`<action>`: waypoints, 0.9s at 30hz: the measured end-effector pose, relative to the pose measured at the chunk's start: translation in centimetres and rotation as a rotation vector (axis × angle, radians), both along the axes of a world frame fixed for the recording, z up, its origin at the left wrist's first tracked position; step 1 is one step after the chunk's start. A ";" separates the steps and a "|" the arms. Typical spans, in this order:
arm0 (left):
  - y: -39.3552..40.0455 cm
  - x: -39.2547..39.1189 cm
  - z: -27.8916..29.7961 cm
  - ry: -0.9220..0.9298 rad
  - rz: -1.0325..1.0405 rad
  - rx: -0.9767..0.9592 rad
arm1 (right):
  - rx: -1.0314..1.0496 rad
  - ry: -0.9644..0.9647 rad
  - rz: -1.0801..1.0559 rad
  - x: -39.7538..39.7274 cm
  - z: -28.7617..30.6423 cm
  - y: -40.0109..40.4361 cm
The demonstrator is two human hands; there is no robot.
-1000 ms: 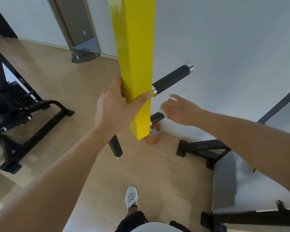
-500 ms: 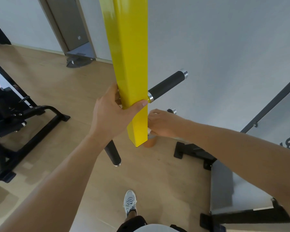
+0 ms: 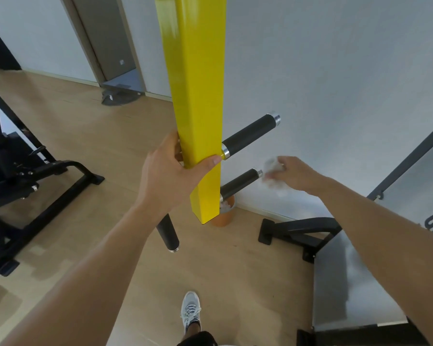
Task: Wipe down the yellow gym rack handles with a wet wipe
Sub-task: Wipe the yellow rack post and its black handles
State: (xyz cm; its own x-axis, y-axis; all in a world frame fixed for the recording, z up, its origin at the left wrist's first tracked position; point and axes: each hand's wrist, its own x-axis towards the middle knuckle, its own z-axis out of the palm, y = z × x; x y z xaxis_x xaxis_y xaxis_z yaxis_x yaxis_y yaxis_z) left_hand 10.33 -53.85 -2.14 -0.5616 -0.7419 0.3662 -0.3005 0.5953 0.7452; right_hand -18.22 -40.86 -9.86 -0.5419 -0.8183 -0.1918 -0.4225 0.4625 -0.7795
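Sliding off the lower black handle [image 3: 240, 182], the right hand [image 3: 291, 174] pinches a blurred wet wipe [image 3: 271, 168] at mid-frame right, while the left hand [image 3: 170, 181] grips the yellow post [image 3: 198, 96].

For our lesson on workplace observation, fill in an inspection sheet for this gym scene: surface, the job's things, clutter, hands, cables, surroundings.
Surface: wooden floor, bare where visible.
Job's things: yellow post with black handles; lower right handle nearest the wet wipe.
Clutter: orange bin holding white wipes, behind the post's foot.
Hands: left hand grips the post; right hand holds the wipe just off the handle's tip.
Cables: nothing seen.
Surroundings: black bench frame at left, white wall, door.
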 end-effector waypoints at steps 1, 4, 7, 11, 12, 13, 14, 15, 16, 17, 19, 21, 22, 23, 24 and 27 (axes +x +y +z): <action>-0.1 0.0 0.0 0.000 -0.001 -0.002 | -0.151 -0.170 -0.178 0.1 0.5 0.2; -0.5 -0.1 0.0 -0.005 0.012 -0.011 | -0.491 -0.115 -0.609 1.8 3.3 0.1; -0.8 -0.3 -0.1 -0.013 0.025 -0.014 | -0.681 0.311 -0.438 5.4 6.8 -0.6; -1.0 -0.3 -0.2 -0.010 0.031 0.000 | -0.580 0.893 0.281 8.9 7.2 -2.2; -1.0 -0.2 -0.2 -0.011 0.032 0.003 | -0.514 0.937 0.409 8.9 6.9 -2.3; -0.9 -0.2 -0.1 -0.016 0.031 0.006 | -0.469 0.910 0.487 8.8 6.9 -2.1; -0.8 -0.1 -0.1 -0.022 0.029 0.010 | -0.459 0.834 0.537 8.5 7.1 -1.7; -0.7 -0.1 -0.1 -0.027 0.026 0.012 | -0.473 0.730 0.562 8.3 7.4 -1.3; -0.7 -0.1 0.0 -0.031 0.028 0.014 | -0.491 0.658 0.565 8.1 7.8 -1.1; -0.6 -0.1 0.0 -0.038 0.031 0.018 | -0.505 0.657 0.544 7.9 8.3 -1.0; -0.5 -0.1 0.0 -0.052 0.039 0.029 | -0.486 0.817 0.496 7.7 8.9 -1.6; -0.4 -0.1 0.0 -0.057 0.041 0.036 | -0.411 1.026 0.518 7.5 9.1 -2.3; -0.2 -0.1 0.0 -0.056 0.043 0.041 | -0.376 1.142 0.541 7.2 9.0 -2.5; -0.1 -0.1 0.1 -0.055 0.046 0.045 | -0.328 1.234 0.557 6.7 9.1 -2.6; 0.0 -0.1 0.1 -0.053 0.047 0.046 | -0.270 1.289 0.561 6.2 9.3 -2.7; 0.2 -0.1 0.1 -0.057 0.040 0.056 | -0.167 1.327 0.566 5.0 10.0 -2.7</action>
State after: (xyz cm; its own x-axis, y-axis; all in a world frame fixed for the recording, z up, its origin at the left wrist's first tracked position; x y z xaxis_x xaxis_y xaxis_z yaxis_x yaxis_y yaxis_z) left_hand 10.20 -53.69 -1.99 -0.5503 -0.7825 0.2913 -0.3660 0.5396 0.7582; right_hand -13.26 -43.52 0.11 0.1557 -0.9407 0.3015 -0.9532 -0.0630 0.2957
